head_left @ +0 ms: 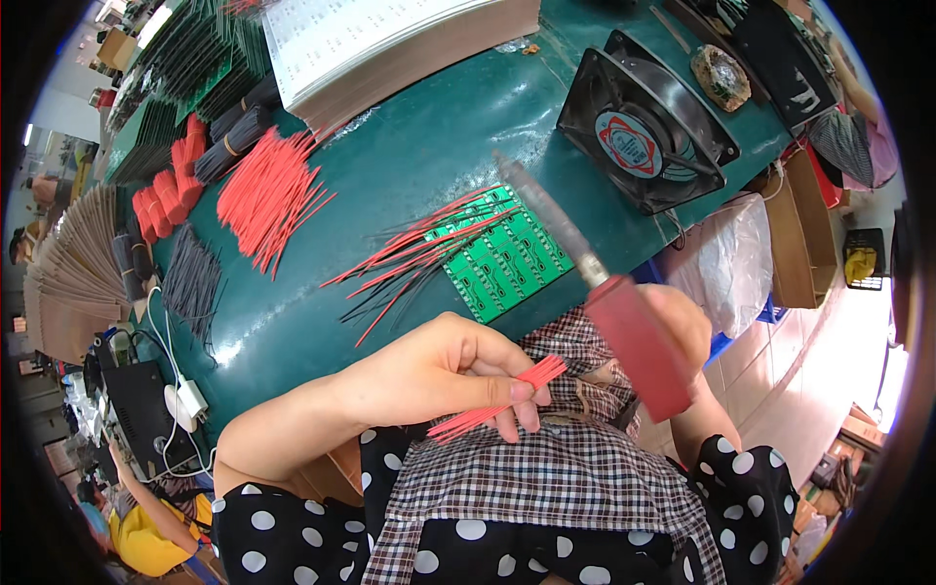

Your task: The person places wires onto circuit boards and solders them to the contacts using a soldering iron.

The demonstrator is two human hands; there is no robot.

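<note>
My left hand is closed round a small bundle of red wires, pinched between thumb and fingers above my lap. In my right hand is a soldering iron with a thick red handle. Its metal shaft points up and left past the board's right edge; motion blurs it, and I cannot tell whether the tip touches anything. The green circuit board lies tilted near the table's front edge. Red and black wires fan out from its upper left part.
A black fan stands at the back right, beside a rough lump. Loose red wires, dark wires and tied bundles lie at the left of the green table. Behind are a paper stack and stacked boards.
</note>
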